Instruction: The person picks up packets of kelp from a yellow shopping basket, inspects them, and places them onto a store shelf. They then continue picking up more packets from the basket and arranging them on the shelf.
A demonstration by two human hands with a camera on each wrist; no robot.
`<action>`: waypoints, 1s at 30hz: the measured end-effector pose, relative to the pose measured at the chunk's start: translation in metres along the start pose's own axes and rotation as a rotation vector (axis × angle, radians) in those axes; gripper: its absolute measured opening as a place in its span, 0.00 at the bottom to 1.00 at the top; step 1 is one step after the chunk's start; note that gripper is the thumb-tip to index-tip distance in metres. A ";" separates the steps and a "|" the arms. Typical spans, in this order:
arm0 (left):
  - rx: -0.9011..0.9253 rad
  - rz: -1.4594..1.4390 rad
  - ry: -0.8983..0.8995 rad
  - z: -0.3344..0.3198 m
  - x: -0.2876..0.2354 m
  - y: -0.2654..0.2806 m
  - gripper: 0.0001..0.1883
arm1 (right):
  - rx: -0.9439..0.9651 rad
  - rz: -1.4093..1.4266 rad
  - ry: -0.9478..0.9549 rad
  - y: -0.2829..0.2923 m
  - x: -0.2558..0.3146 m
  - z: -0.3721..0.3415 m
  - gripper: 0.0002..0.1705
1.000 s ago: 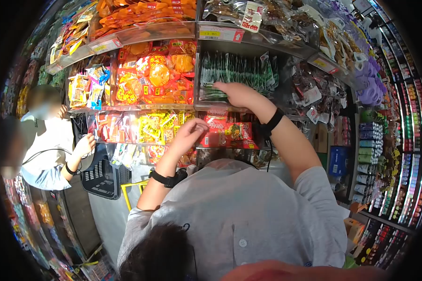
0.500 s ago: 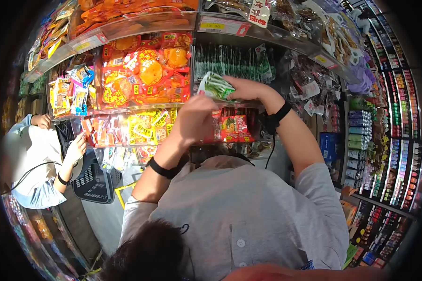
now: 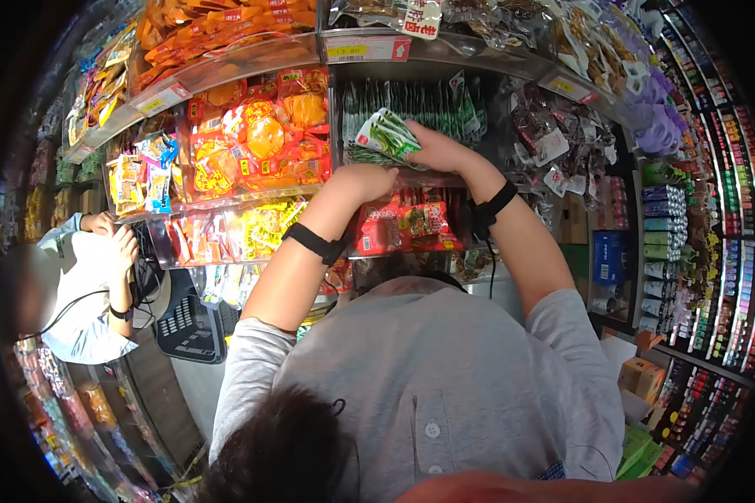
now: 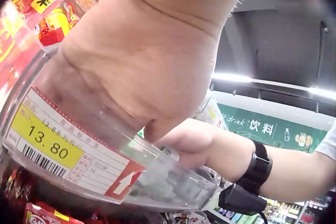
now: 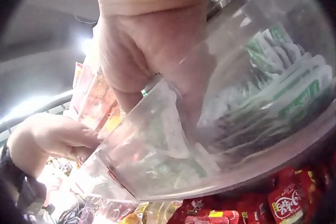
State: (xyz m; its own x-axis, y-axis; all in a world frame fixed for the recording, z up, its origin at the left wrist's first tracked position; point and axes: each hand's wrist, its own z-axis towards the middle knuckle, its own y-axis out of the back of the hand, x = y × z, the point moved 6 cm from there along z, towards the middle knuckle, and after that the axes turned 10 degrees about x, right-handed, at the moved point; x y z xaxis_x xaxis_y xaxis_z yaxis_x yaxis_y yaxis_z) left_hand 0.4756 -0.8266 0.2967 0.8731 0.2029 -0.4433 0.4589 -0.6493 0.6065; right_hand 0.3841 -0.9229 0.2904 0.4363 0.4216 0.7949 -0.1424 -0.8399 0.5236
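A clear plastic bin on the shelf holds a row of green-and-white snack packets. My right hand reaches into it and grips a few loose packets, thumb on top, which lean out toward the left. Beside it, my left hand is over the bin's front left corner. Its fingers dip behind the front wall, close to the packets' lower end, and are mostly hidden. From the left wrist view, a price label reading 13.80 covers part of that wall.
Orange-red snack bags fill the bin to the left. Red packets lie on the shelf below, dark wrapped snacks to the right. Another person stands at the left near a black basket.
My right hand has pulled a few packets up from the row. My left hand has moved from above the red packets up and right to the bin's front edge.
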 end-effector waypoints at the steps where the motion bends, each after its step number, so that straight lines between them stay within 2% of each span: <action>1: -0.013 -0.027 -0.004 0.004 0.002 -0.001 0.29 | -0.004 -0.077 0.018 0.000 0.002 -0.001 0.38; 5: -0.095 -0.015 0.068 0.002 -0.003 -0.001 0.30 | 0.063 -0.275 0.051 -0.010 0.008 -0.001 0.32; 8: -0.136 0.062 0.170 -0.013 -0.006 0.000 0.30 | 0.075 -0.267 0.078 -0.019 0.019 0.001 0.28; 11: -0.139 0.208 0.192 -0.040 -0.017 0.003 0.29 | 0.085 -0.369 0.086 -0.022 0.028 0.002 0.27; 17: -0.505 0.257 0.153 -0.082 -0.027 0.000 0.22 | 0.173 -0.458 0.032 -0.026 0.036 0.009 0.27; 20: -0.890 0.260 -0.118 -0.090 -0.032 -0.001 0.23 | 0.126 -0.436 0.112 -0.029 0.037 0.012 0.30; 23: -0.821 0.271 -0.094 -0.073 -0.015 -0.020 0.26 | 0.196 -0.430 0.102 -0.029 0.025 0.016 0.35; 24: -0.823 0.266 -0.097 -0.074 -0.014 -0.020 0.26 | 0.222 -0.411 0.042 -0.028 0.019 0.016 0.38; 26: -0.824 0.256 -0.108 -0.074 -0.013 -0.020 0.25 | 0.251 -0.364 0.100 -0.024 0.019 0.015 0.36; 30: -0.706 0.180 -0.113 -0.077 -0.017 -0.012 0.23 | 0.276 -0.328 0.135 -0.019 0.027 0.006 0.31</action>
State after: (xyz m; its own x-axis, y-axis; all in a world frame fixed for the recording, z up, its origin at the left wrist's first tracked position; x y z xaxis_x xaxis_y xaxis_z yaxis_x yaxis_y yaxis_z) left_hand 0.4676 -0.7658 0.3476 0.9400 0.0367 -0.3393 0.3405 -0.0317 0.9397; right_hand 0.4041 -0.8977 0.3001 0.2959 0.7062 0.6432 0.2344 -0.7065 0.6678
